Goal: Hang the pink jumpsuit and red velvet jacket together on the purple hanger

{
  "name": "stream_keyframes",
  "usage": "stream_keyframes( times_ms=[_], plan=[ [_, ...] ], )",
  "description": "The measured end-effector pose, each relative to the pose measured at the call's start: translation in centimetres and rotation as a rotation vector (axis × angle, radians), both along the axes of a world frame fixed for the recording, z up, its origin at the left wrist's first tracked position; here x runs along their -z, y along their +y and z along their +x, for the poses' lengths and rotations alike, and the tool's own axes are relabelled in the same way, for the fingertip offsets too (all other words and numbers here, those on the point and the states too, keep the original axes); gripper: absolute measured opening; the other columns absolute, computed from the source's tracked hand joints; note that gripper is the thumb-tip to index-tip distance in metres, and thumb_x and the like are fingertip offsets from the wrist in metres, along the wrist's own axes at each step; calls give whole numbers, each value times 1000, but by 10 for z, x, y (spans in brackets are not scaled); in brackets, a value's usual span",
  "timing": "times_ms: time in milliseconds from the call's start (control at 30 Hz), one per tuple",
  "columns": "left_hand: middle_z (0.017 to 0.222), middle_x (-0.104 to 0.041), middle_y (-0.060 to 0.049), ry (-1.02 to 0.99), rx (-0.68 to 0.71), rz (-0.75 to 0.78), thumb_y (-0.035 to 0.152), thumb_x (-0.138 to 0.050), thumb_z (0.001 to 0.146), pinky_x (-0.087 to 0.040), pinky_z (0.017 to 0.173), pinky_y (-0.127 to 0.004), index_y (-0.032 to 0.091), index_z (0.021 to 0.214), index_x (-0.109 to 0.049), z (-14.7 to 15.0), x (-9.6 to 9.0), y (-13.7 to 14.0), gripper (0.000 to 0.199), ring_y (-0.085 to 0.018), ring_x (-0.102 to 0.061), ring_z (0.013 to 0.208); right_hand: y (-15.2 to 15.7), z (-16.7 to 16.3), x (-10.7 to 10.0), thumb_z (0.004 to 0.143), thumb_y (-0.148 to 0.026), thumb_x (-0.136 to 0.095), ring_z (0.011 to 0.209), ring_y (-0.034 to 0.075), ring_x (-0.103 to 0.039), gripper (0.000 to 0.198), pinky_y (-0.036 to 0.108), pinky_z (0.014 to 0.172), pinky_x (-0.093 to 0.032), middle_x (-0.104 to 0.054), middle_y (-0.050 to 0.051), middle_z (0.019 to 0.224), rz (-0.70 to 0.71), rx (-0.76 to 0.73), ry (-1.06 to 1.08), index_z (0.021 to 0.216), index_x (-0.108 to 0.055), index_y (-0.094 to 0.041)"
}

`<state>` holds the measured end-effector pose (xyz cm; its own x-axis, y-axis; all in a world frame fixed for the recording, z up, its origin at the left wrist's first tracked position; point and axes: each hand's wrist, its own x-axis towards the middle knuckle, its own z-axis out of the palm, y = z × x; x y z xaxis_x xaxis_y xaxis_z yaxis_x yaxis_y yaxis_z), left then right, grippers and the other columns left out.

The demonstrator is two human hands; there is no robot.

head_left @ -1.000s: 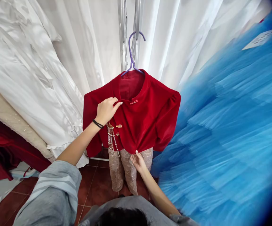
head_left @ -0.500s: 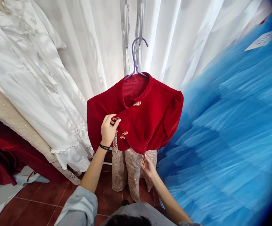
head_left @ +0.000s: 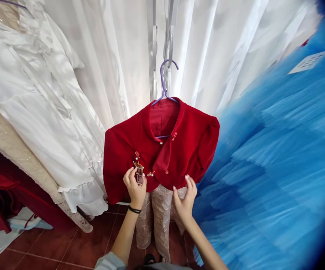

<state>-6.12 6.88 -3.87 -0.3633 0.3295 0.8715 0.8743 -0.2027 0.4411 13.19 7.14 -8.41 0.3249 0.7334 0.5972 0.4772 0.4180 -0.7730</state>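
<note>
We see blue tulle (head_left: 275, 157) at three o'clock and the red jacket (head_left: 193, 138) at the centre, its purple hanger (head_left: 163, 80) at twelve. Our right hand (head_left: 185, 200), fingers parted, is at five; our left hand (head_left: 136, 193), at seven, bends around a beaded pendant (head_left: 138, 165), though we cannot tell whether it grips.

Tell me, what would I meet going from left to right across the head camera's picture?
White ruffled garment → red jacket → blue tulle garment. Across the jacket's lower part, the left hand comes first, then the right hand.
</note>
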Motion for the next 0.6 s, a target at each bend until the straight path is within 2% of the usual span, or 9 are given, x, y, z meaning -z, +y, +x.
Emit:
stream_keyframes(
  times_ms=[33,100,167,233,300,367,433,533,600],
  plan=[
    [122,-56,-18,31,-8,4,24,-58,88,-42,105,-49,15,121,-58,7,-11,6,34,-28,-53,118,12,-8,-30,79,-43,-62,139,35,-36,67,58,113,-31,-41,22,145,103,88,-102,138,-45,-17],
    [131,-51,-22,78,-13,-36,28,-57,89,-37,109,-51,14,125,-57,21,-37,22,38,-32,-47,127,37,-26,-80,75,-48,-65,148,40,-14,88,64,114,-22,-18,28,156,201,162,-261,147,-30,-13],
    [143,-42,-27,75,-41,-117,38,-60,88,-29,112,-57,12,135,-51,29,-62,38,55,-38,-36,137,61,-39,-117,74,-48,-64,149,45,0,95,71,111,-14,-5,31,158,150,178,-380,150,-24,-7],
    [149,-35,-29,37,-97,-176,47,-61,86,-22,111,-65,12,143,-44,26,-82,47,69,-43,-29,140,80,-36,-141,76,-41,-61,148,47,4,92,76,108,-9,-4,32,158,71,224,-440,150,-23,-4],
    [145,-44,-24,27,-141,-174,47,-59,88,-20,110,-66,18,139,-50,7,-97,44,60,-42,-35,137,91,-12,-159,79,-27,-55,150,43,-3,80,76,109,-8,-16,27,159,66,285,-482,152,-28,-8],
    [130,-60,-17,73,-149,-132,40,-54,92,-24,108,-61,23,123,-64,-25,-112,32,36,-36,-49,125,97,31,-178,80,-13,-45,149,35,-19,69,69,114,-12,-37,17,154,150,308,-536,149,-38,-17],
    [112,-68,-13,135,-145,-86,33,-50,94,-31,104,-54,24,107,-71,-65,-130,18,26,-30,-57,110,104,80,-204,82,-4,-37,144,28,-34,63,61,116,-18,-54,11,142,261,319,-572,141,-52,-20],
    [109,-69,-13,165,-136,-5,25,-50,92,-40,99,-46,22,103,-72,-118,-172,15,24,-29,-59,105,127,134,-260,87,-8,-39,143,27,-35,45,54,115,-20,-61,15,133,305,335,-527,122,-67,-11],
    [110,-68,-12,122,-63,29,20,-50,90,-43,97,-41,19,101,-70,-138,-203,31,23,-26,-60,106,149,141,-296,87,-14,-39,140,25,-39,41,45,110,-27,-61,20,129,224,199,-404,114,-68,0]
  ],
)
